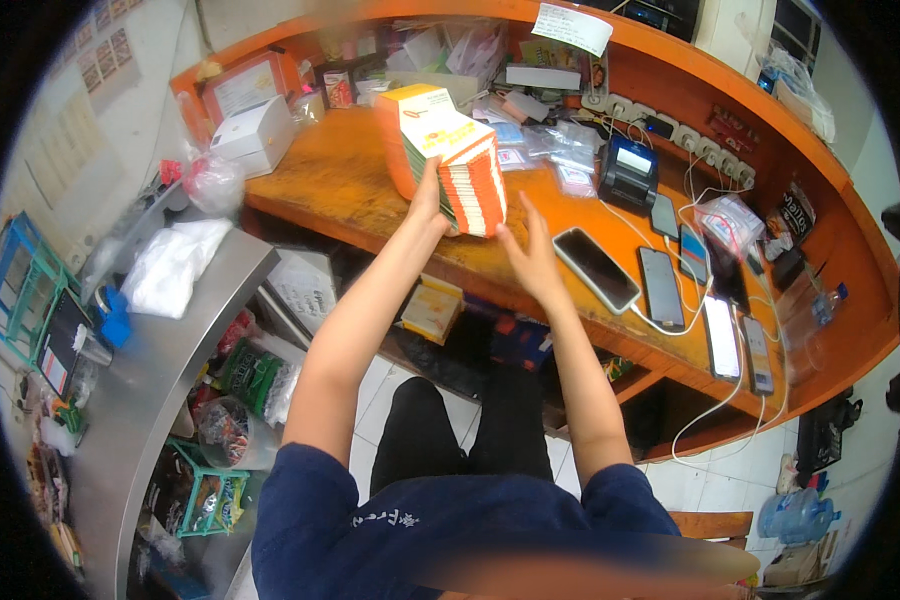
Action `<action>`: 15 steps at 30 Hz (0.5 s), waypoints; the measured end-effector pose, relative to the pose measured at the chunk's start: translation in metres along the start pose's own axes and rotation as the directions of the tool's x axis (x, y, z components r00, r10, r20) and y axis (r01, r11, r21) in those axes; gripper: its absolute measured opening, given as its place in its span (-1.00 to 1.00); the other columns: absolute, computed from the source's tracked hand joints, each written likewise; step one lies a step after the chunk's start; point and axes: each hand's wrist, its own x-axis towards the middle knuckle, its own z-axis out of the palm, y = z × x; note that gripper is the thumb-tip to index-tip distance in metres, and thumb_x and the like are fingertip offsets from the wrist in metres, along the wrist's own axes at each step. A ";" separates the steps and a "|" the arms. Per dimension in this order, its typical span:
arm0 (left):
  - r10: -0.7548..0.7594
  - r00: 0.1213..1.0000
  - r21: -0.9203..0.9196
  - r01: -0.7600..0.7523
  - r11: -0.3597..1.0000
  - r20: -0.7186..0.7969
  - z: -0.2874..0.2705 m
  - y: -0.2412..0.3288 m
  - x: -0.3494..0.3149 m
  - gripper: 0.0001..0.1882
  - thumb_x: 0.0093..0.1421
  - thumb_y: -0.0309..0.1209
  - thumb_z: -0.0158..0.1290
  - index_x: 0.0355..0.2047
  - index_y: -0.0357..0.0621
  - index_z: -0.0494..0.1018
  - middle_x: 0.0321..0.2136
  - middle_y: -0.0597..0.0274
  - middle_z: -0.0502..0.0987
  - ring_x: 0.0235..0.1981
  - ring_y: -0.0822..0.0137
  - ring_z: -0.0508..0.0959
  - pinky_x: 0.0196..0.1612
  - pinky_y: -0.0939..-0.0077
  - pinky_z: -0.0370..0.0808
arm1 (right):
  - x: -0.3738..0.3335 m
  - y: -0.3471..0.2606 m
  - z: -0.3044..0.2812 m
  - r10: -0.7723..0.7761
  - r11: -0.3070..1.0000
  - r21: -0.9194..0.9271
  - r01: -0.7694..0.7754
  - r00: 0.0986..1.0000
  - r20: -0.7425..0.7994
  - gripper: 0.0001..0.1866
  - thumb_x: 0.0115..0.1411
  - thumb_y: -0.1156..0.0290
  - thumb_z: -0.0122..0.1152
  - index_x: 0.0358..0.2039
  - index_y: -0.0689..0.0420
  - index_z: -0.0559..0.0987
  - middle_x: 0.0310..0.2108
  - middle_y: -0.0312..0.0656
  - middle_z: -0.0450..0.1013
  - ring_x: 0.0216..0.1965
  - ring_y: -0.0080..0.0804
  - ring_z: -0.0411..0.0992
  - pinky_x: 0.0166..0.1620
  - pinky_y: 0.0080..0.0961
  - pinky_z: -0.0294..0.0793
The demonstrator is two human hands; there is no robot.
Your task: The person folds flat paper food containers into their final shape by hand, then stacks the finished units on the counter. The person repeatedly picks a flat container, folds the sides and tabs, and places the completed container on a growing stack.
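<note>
My left hand [430, 208] is closed on the near left side of a thick stack of orange-and-white packets [473, 190], held at the front edge of the wooden desk. Their striped orange edges face right. An orange-and-yellow carton [398, 150] stands upright against the stack's far left side. Whether the two are joined I cannot tell. My right hand [533, 262] is just right of the stack, thumb and fingers apart. Its thumb tip is close to the stack's lower right corner; contact is unclear. A white-cased phone [597, 270] lies just right of that hand.
Several phones [660, 287] with charging cables cover the desk's right side, below a black printer [630, 172] and a row of sockets [685, 138]. Clear plastic packets [565, 147] lie behind the stack. A white box [254, 137] sits far left, beyond a metal counter [185, 345].
</note>
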 end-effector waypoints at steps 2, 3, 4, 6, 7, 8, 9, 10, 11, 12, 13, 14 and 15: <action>0.058 0.996 0.029 -0.056 0.998 -0.062 0.006 -0.002 0.023 -0.36 0.18 0.14 -0.07 0.09 -0.04 0.32 0.04 0.14 0.42 0.02 0.24 0.45 -0.03 0.07 0.43 | -0.014 0.004 -0.004 -0.043 0.986 -0.161 0.047 0.999 0.027 -0.28 0.22 0.12 0.15 0.28 0.18 0.14 0.27 0.21 0.05 0.31 0.11 0.01 0.30 -0.10 0.01; 0.059 0.996 0.025 -0.057 0.998 -0.067 0.008 -0.001 0.035 -0.37 0.19 0.13 -0.05 0.09 -0.05 0.32 0.03 0.14 0.42 0.01 0.24 0.45 -0.04 0.08 0.44 | -0.019 0.005 -0.005 -0.065 0.965 -0.251 0.076 0.997 0.052 -0.27 0.21 0.11 0.16 0.28 0.14 0.14 0.27 0.22 0.03 0.32 0.12 -0.02 0.31 -0.05 -0.02; 0.058 0.995 0.017 -0.057 0.998 -0.075 0.010 0.001 0.045 -0.37 0.19 0.12 -0.04 0.10 -0.05 0.31 0.03 0.14 0.42 0.00 0.24 0.46 -0.04 0.10 0.45 | -0.022 0.005 -0.004 -0.046 0.936 -0.345 0.073 0.995 0.085 -0.27 0.20 0.10 0.16 0.29 0.11 0.14 0.28 0.22 0.02 0.33 0.13 -0.04 0.31 -0.01 -0.04; 0.058 0.998 0.062 -0.059 0.996 0.020 0.012 0.008 0.063 -0.32 0.16 0.10 0.02 0.13 -0.10 0.28 0.00 0.12 0.45 -0.02 0.23 0.48 -0.05 0.17 0.48 | -0.027 0.004 -0.001 -0.092 0.858 -0.490 0.152 0.985 0.145 -0.26 0.20 0.04 0.14 0.29 0.06 0.15 0.29 0.23 -0.01 0.34 0.13 -0.07 0.31 0.06 -0.08; 0.045 0.999 0.119 -0.043 0.992 -0.019 0.012 0.010 0.069 -0.29 0.15 0.11 0.04 0.14 -0.12 0.27 -0.01 0.13 0.45 -0.02 0.23 0.49 -0.05 0.18 0.48 | -0.028 0.003 0.003 -0.103 0.812 -0.555 0.180 0.980 0.168 -0.25 0.19 0.00 0.13 0.30 0.04 0.15 0.29 0.23 -0.02 0.35 0.13 -0.08 0.31 0.09 -0.11; 0.030 0.998 0.177 -0.018 0.984 -0.062 0.013 0.011 0.075 -0.26 0.13 0.12 0.05 0.15 -0.14 0.26 -0.02 0.13 0.46 -0.03 0.24 0.49 -0.04 0.19 0.49 | -0.027 0.002 0.006 -0.083 0.780 -0.599 0.180 0.979 0.187 -0.24 0.19 -0.02 0.13 0.30 0.04 0.16 0.30 0.22 -0.02 0.35 0.13 -0.09 0.31 0.09 -0.12; 0.130 0.971 0.323 -0.059 0.944 -0.200 0.017 0.014 0.082 -0.19 0.10 0.15 0.07 0.18 -0.15 0.20 0.03 0.04 0.39 0.04 0.16 0.41 0.02 0.15 0.41 | -0.028 0.001 0.008 -0.072 0.749 -0.638 0.182 0.978 0.195 -0.23 0.18 -0.05 0.12 0.30 0.04 0.16 0.30 0.22 -0.02 0.35 0.12 -0.10 0.32 0.10 -0.13; 0.244 0.916 0.466 -0.074 0.882 -0.317 0.022 0.017 0.088 -0.12 0.06 0.17 0.09 0.21 -0.16 0.15 0.08 -0.06 0.31 0.10 0.09 0.33 0.09 0.11 0.33 | -0.027 0.000 0.010 -0.050 0.722 -0.667 0.183 0.976 0.213 -0.22 0.17 -0.07 0.12 0.30 0.04 0.16 0.30 0.21 -0.02 0.36 0.12 -0.11 0.32 0.10 -0.14; 0.368 0.836 0.598 -0.062 0.799 -0.406 0.026 0.021 0.095 -0.05 0.03 0.20 0.11 0.24 -0.18 0.10 0.13 -0.16 0.23 0.16 0.01 0.24 0.15 0.07 0.25 | -0.027 -0.001 0.010 -0.034 0.729 -0.669 0.146 0.983 0.178 -0.21 0.17 -0.11 0.10 0.29 0.04 0.17 0.30 0.21 -0.02 0.36 0.12 -0.11 0.33 0.08 -0.15; 0.496 0.733 0.711 -0.024 0.703 -0.465 0.031 0.023 0.101 0.02 -0.01 0.22 0.13 0.27 -0.19 0.05 0.18 -0.26 0.15 0.22 -0.07 0.16 0.22 0.02 0.17 | -0.027 -0.001 0.011 -0.036 0.731 -0.668 0.139 0.985 0.166 -0.21 0.17 -0.11 0.09 0.29 0.06 0.18 0.29 0.22 0.00 0.36 0.11 -0.10 0.32 0.08 -0.16; 0.645 0.653 0.777 -0.135 0.615 -0.397 0.032 0.027 0.105 0.10 -0.04 0.22 0.16 0.32 -0.12 -0.08 0.21 -0.44 -0.03 0.24 -0.20 0.04 0.25 -0.08 0.04 | -0.027 -0.001 0.011 -0.036 0.735 -0.666 0.131 0.987 0.156 -0.22 0.17 -0.12 0.08 0.28 0.08 0.19 0.28 0.23 0.01 0.35 0.11 -0.10 0.32 0.09 -0.16; 0.776 0.548 0.808 -0.276 0.521 -0.313 0.034 0.030 0.108 0.02 -0.02 0.21 0.14 0.30 -0.08 0.00 0.21 -0.40 0.01 0.23 -0.19 0.06 0.25 -0.08 0.05 | -0.027 -0.001 0.011 -0.041 0.735 -0.667 0.126 0.989 0.141 -0.21 0.17 -0.13 0.07 0.27 0.10 0.21 0.28 0.24 0.02 0.35 0.10 -0.09 0.32 0.09 -0.17; 0.872 0.432 0.824 -0.391 0.411 -0.230 0.037 0.035 0.111 -0.05 0.00 0.20 0.12 0.28 -0.04 0.08 0.20 -0.37 0.04 0.23 -0.18 0.08 0.24 -0.08 0.05 | -0.027 0.000 0.011 -0.044 0.739 -0.661 0.126 0.989 0.139 -0.22 0.17 -0.13 0.07 0.26 0.11 0.22 0.27 0.24 0.03 0.35 0.10 -0.09 0.32 0.09 -0.17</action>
